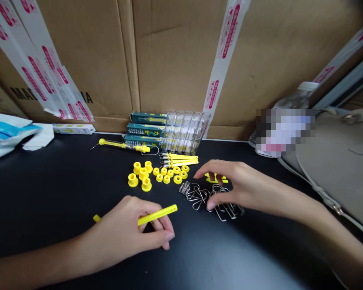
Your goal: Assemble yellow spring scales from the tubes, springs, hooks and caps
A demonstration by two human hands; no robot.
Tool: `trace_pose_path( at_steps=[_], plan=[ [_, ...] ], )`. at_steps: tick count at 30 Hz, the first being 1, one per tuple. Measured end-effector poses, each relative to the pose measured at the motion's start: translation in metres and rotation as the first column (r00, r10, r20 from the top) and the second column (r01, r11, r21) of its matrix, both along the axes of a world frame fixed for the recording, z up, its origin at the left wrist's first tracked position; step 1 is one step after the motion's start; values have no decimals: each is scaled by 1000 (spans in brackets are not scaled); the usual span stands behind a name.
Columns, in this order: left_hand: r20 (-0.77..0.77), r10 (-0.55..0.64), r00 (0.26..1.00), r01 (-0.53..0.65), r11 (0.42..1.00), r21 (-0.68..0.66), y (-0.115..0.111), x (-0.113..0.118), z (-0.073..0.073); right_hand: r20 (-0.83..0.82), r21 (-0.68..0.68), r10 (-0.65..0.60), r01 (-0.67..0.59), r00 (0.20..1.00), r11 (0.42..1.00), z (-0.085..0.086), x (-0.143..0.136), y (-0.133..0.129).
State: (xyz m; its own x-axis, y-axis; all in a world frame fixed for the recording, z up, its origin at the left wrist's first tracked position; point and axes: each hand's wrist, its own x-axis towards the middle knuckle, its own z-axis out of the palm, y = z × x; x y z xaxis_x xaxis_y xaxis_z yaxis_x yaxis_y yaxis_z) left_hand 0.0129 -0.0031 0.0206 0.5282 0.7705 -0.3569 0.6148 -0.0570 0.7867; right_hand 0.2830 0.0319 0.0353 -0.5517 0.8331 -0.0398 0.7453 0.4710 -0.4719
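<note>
My left hand (pixel 136 227) is wrapped round a yellow stick (pixel 161 213), whose holed end points to the upper right. My right hand (pixel 226 181) hovers with thumb and fingers apart over bent metal hooks (pixel 224 207). Left of it lie more wire loops (pixel 197 196) and small metal springs (pixel 184 187). Yellow flanged caps (pixel 143 174) and smaller yellow rings (pixel 178 179) are grouped beyond the hands. Behind them are several yellow rods with metal ends (pixel 184 160). Small yellow pieces (pixel 217 180) show partly behind my right fingers.
Clear tubes (pixel 184 133) stand beside green boxes (pixel 145 129) at the back. An assembled yellow spring device (pixel 117 144) lies left of them. Cardboard (pixel 175 60) walls the far edge. A bottle (pixel 296 98) and grey bag (pixel 335 161) are right; white-blue packaging (pixel 12 133) is left.
</note>
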Motion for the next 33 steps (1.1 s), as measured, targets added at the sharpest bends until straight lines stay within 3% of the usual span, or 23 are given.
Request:
trace_pose_path(
  at_steps=[4,19,33],
  plan=[
    [11,0,1000,0,1000,7,-1,0,-2,8,-40,105,-104,994,994,-9,9,-1],
    [8,23,1000,-23,1000,-3,-2,0,-1,8,55,83,-84,996,995,-15,-5,0],
    [-3,25,1000,-25,1000,-9,-2,1,-1,96,-33,102,-99,990,995,-7,-3,-11]
  ],
)
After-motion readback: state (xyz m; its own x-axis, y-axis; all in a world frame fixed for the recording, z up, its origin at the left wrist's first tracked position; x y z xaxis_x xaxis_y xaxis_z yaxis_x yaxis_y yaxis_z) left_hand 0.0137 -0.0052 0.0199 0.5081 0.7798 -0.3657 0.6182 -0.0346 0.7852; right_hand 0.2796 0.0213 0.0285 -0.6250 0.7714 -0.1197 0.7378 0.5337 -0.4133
